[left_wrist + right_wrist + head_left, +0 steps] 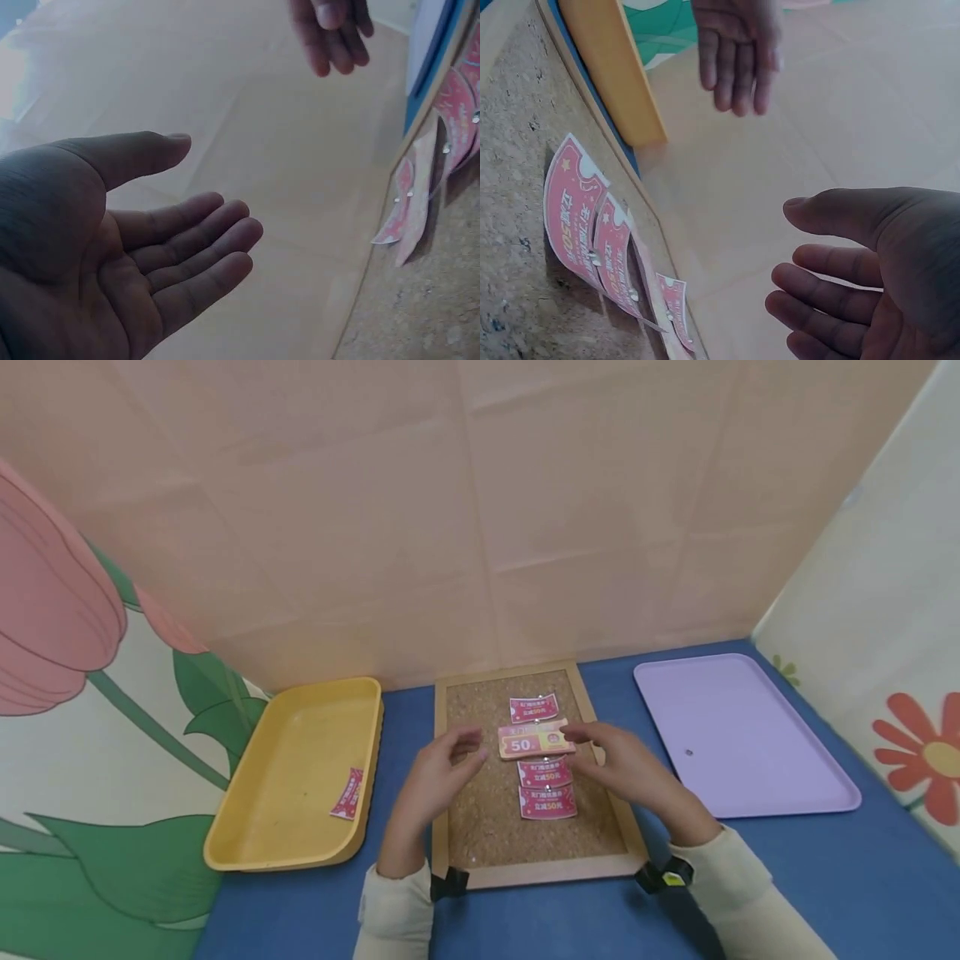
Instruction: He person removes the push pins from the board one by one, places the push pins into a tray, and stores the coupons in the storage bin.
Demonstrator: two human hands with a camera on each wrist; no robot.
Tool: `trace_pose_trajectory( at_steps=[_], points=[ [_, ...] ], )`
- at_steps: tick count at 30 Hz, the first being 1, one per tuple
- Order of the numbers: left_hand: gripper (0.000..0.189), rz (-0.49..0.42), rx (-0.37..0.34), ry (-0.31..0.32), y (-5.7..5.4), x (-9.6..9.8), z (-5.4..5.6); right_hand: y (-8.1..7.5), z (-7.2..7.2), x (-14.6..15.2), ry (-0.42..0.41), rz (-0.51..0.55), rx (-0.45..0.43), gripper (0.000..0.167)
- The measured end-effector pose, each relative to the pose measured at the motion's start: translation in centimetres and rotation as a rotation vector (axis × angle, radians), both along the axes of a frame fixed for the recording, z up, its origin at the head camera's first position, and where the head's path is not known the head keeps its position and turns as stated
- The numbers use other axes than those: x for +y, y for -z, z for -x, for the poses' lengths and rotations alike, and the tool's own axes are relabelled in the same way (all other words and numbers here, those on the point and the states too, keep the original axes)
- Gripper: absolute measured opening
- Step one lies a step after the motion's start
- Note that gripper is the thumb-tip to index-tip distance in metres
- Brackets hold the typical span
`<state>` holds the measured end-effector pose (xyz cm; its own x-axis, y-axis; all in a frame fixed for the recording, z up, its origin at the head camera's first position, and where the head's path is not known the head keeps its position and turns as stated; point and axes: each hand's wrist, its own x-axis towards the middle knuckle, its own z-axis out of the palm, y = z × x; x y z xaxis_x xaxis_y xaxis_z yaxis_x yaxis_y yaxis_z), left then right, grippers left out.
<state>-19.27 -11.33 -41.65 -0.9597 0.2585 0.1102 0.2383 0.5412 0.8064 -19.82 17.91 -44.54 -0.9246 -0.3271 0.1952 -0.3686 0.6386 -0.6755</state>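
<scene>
A cork board (480, 827) in a light wooden frame lies on the blue table. Pink coupons (548, 803) run in a column down it, fixed with small shiny pins (595, 257). Among them is a paler coupon (525, 743) marked "50", seemingly thicker than the others. My left hand (442, 777) hovers over the board's left side, fingers relaxed and holding nothing. Above the right side is my right hand (630, 768); its fingertips overlap the paler coupon's edge in the head view, but the right wrist view shows them apart from it. Both palms face each other.
At the left stands a yellow tray (285, 777) with one pink coupon (347, 793) at its right wall. A purple tray (750, 735) lies to the right, bearing a tiny shiny object (689, 752). A beige cloth wall (480, 527) rises behind the board.
</scene>
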Motion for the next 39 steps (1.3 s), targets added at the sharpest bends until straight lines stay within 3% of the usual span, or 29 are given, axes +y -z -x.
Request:
trace_pose_trajectory(
  at_steps=[10,16,23,27,33,39],
  points=[
    [0.042,0.13,-0.159,0.045,1.6,1.5,0.6,1.6,0.4,-1.3,-0.101,-0.009,-0.046,0.045],
    [0.032,0.147,-0.144,0.013,2.2,1.5,1.0,2.6,0.7,-2.0,-0.114,-0.016,-0.046,0.033],
    [0.034,0.178,-0.137,0.055,3.1,1.9,1.4,3.7,0.8,-2.6,-0.081,-0.039,-0.102,0.032],
    [0.032,0.163,-0.156,0.04,3.8,2.4,1.6,4.1,0.9,-2.8,-0.069,-0.066,-0.109,0.032],
    [0.026,0.216,-0.181,0.045,4.5,3.4,1.2,4.7,1.1,-2.8,-0.051,-0.131,-0.073,0.026],
    [0.023,0.28,-0.208,0.05,4.5,3.7,0.6,4.7,0.9,-3.1,-0.057,-0.148,-0.049,0.021]
  ],
)
